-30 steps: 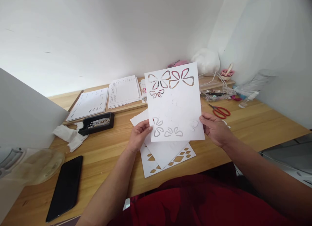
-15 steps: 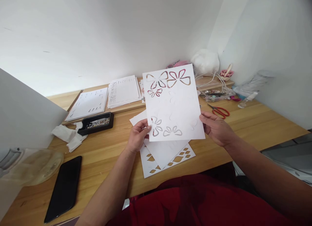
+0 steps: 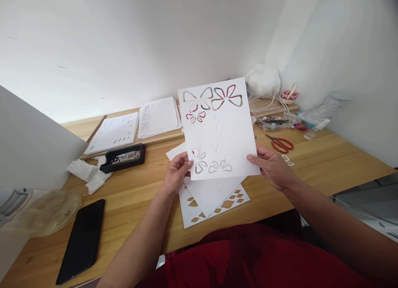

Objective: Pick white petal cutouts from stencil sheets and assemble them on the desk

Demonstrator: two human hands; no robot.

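Nearest us, below the hands, is dark red clothing (image 3: 248, 255), and off to the left a black rectangular phone (image 3: 81, 240) lies flat on the pale brown wooden table (image 3: 137, 201). In front of us, a plain white sheet (image 3: 208, 197) lies askew over a white sheet with leaf-shaped holes (image 3: 188, 211). Above these our hands are apart, pinching one white rectangular sheet with petal-shaped cut-outs (image 3: 230, 139) raised between them: the left hand (image 3: 176, 172) at its lower left edge, the right hand (image 3: 273, 167) at its lower right. A second ago the right thumb (image 3: 255, 160) lay just at the edge; now it reaches inward over the face, and the sheet's top has shifted leftward. We judge this a deeper, steadier hold. Past the right hand, a small white looped piece (image 3: 290, 164) lies near red-handled scissors (image 3: 276, 138); leftward is a black oblong tray (image 3: 124, 165), and farther back, marked white pages (image 3: 158, 118) rest on a low wooden ledge (image 3: 168, 135).
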